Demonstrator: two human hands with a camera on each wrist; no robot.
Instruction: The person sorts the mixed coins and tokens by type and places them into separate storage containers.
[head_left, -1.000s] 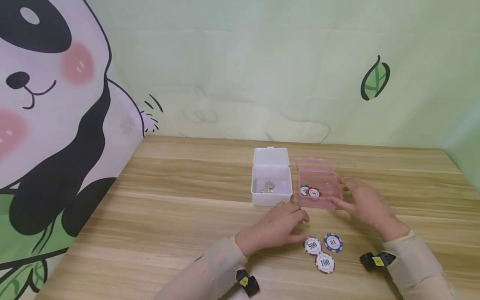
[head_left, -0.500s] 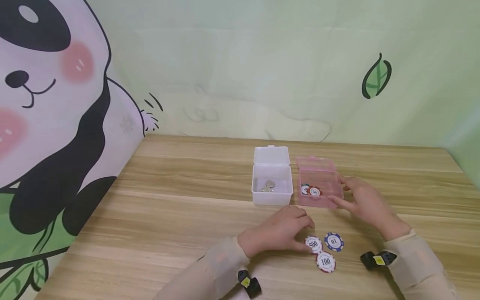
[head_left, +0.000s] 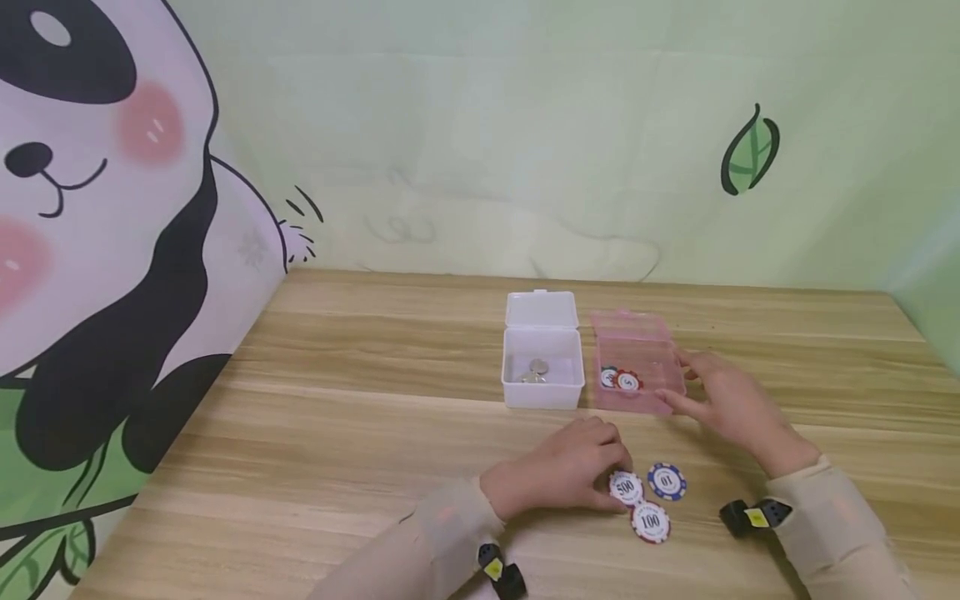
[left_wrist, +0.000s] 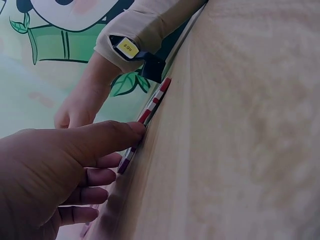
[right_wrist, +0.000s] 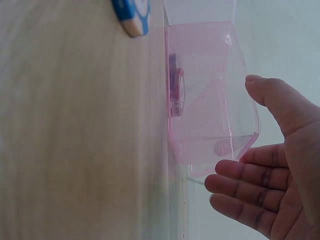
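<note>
My left hand (head_left: 573,467) pinches the edges of a white poker chip (head_left: 626,488) marked 500, which lies on the table. In the left wrist view the thumb (left_wrist: 117,134) touches a chip rim. A red-edged chip (head_left: 650,522) marked 100 meets the 500 chip, and a blue-edged chip (head_left: 667,482) lies beside them. My right hand (head_left: 738,404) holds the right end of an open pink translucent box (head_left: 660,383), thumb at the front and fingers along the side. Inside that box lie a red-edged chip (head_left: 628,381) and a dark teal-edged chip (head_left: 608,377).
Left of the pink box stands an open white box (head_left: 543,397) with several silvery coins (head_left: 537,367) in it. Both lids lean back. The wooden table (head_left: 360,467) ends at a green wall (head_left: 480,167) with a panda picture.
My left hand has moved down and right from near the white box, and its thumb and fingers have come around the 500 chip. The right hand stays at the pink box.
</note>
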